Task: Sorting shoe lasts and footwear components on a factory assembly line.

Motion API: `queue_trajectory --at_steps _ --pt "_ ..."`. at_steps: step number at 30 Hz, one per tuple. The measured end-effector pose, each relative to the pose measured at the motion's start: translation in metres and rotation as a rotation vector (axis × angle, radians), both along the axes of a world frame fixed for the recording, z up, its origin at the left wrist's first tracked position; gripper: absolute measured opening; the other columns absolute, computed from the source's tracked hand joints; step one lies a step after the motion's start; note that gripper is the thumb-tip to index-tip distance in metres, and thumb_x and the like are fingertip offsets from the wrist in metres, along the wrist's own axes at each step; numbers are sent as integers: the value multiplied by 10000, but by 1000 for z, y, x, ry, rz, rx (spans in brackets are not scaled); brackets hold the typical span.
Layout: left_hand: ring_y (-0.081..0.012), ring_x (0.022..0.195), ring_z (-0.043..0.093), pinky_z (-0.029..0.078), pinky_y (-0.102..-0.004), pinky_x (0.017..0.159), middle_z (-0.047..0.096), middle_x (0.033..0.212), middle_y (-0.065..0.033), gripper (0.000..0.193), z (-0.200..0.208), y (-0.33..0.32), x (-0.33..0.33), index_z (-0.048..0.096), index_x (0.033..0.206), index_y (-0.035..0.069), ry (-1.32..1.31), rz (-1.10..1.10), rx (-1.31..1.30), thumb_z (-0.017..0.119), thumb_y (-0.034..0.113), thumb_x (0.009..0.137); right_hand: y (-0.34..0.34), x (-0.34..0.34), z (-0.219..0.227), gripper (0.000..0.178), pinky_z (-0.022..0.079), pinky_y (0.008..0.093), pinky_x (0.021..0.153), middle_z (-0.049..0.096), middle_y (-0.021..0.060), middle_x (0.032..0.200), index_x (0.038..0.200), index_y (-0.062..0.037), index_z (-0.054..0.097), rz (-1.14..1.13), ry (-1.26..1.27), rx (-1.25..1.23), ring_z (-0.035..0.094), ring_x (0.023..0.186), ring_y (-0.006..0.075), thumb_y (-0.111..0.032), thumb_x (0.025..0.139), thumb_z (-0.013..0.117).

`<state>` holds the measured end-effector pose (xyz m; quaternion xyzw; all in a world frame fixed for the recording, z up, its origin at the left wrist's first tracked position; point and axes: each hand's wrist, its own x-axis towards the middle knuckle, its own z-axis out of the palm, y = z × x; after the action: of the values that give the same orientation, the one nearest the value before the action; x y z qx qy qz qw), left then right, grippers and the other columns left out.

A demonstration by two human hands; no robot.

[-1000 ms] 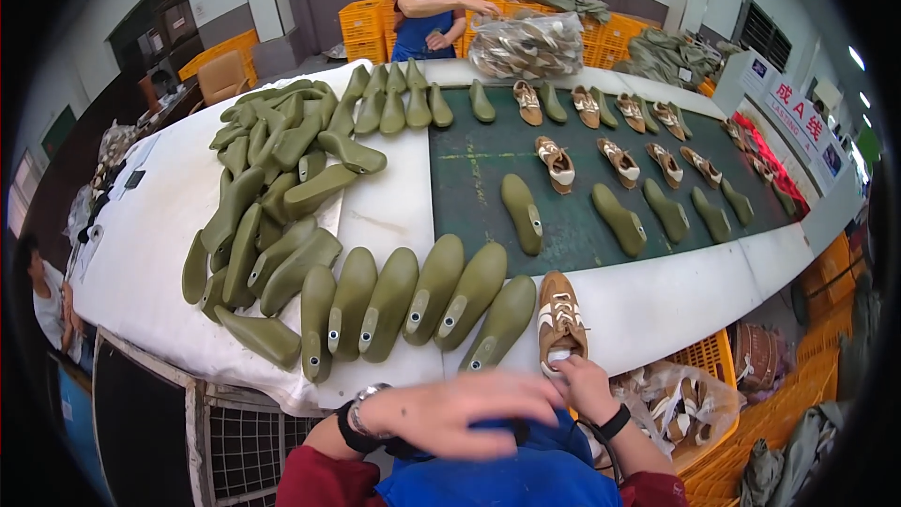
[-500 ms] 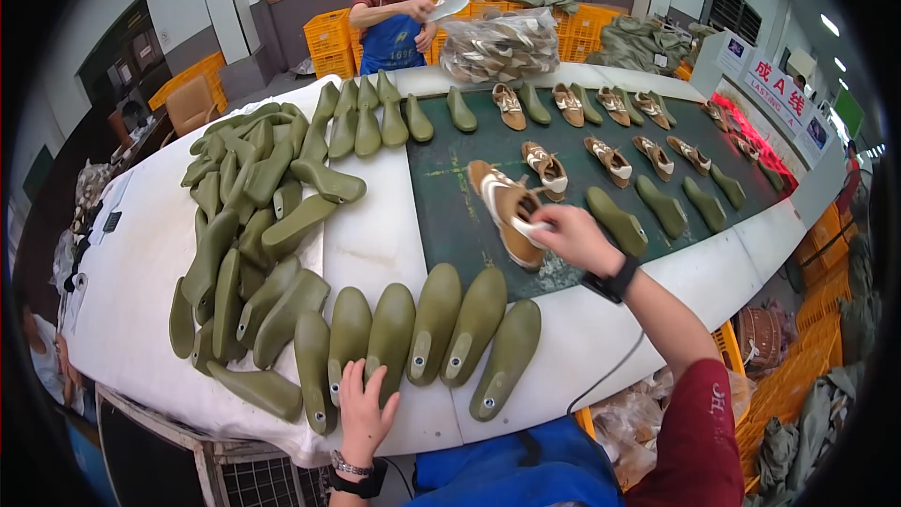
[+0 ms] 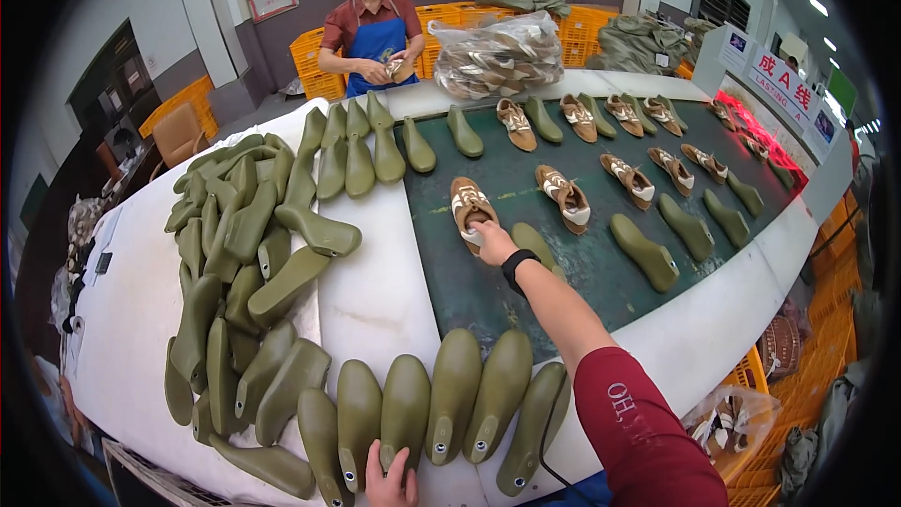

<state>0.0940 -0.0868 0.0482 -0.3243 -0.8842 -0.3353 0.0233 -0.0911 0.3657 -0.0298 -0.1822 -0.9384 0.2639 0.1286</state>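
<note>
My right hand [image 3: 494, 243] is closed on the heel end of a brown and white sneaker [image 3: 469, 205], which sits on the dark green belt with its toe pointing away from me. Just beside my right wrist lies an olive-green shoe last [image 3: 534, 244], partly covered by the arm. At the near edge, my left hand [image 3: 391, 480] has its fingers around the heel end of another shoe last [image 3: 406, 399]; that end is hidden. This last belongs to a row of several standing side by side on the white table.
A heap of shoe lasts [image 3: 246, 225] covers the left of the white table [image 3: 361, 305]. Sneakers [image 3: 627, 180] and lasts line the green belt [image 3: 469, 296]. Across the table a co-worker [image 3: 375, 33] holds a shoe beside a plastic bag of sneakers [image 3: 497, 54]. A cable runs near the front edge.
My right hand has moved away from me and left, and the sneaker now sits straight on the belt. The co-worker has swapped a pale, flat piece for a shoe. My left hand stays at the lasts.
</note>
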Motion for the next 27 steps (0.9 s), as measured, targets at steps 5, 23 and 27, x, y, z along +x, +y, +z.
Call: queue_trajectory --at_steps 5,23,27 --pt "-382 1085 536 443 -415 912 499 1256 -233 367 0 0 -1 579 1179 60 100 0 -11 619 81 815 -19 56 38 572 410 412 969 440 220 1280 1280 -89 491 11 48 75 468 1164 377 48 727 546" --pt "-372 1150 491 382 -398 990 516 1236 -228 383 -50 3 -69 545 1135 -32 -11 -93 80 641 87 785 -226 337 47 244 484 424 566 530 88 983 855 -63 589 390 203 16 596 633 307 -306 841 604" --pt "-369 1179 463 354 -404 1015 487 1264 -230 483 -43 18 -55 481 1226 -34 -77 -114 117 642 101 792 -209 356 47 233 487 418 575 564 71 875 776 -47 593 373 166 31 596 651 304 -274 824 614"
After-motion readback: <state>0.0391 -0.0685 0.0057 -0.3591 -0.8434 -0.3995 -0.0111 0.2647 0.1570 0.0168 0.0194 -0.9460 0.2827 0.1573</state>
